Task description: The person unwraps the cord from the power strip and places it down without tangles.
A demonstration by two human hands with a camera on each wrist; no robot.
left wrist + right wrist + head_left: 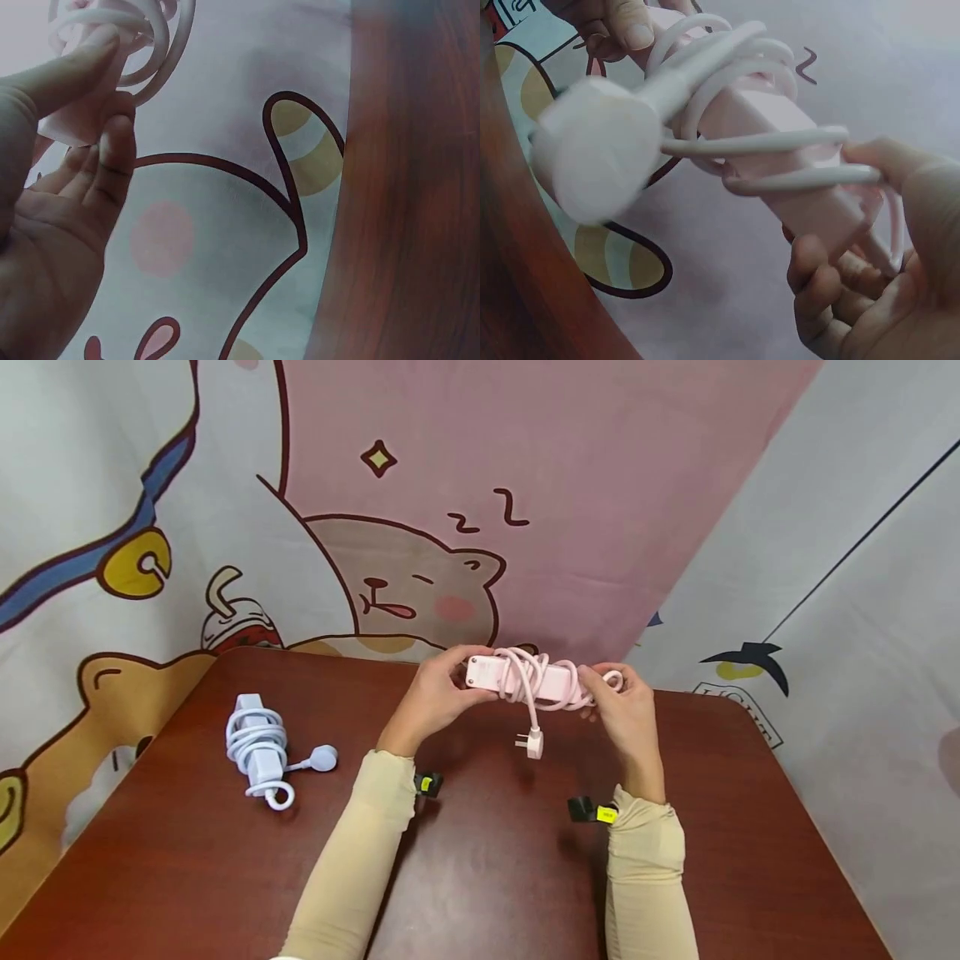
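Held up over the far side of the table is a pink power strip (557, 682) with its cord (525, 672) wound round it. My left hand (437, 691) grips its left end, thumb on the near face and fingers behind, as the left wrist view also shows. At the other end my right hand (625, 714) pinches the strip and cord near a small cord loop (615, 679). The plug (534, 744) dangles below the middle on a short length of cord. In the right wrist view the plug (596, 150) looks large and blurred, close to the camera.
A light blue power strip (258, 743), wrapped in its own cord, lies on the left of the brown table (495, 877). Its round plug (323, 757) lies to its right. A cartoon-printed cloth (585, 510) hangs behind the table's far edge.
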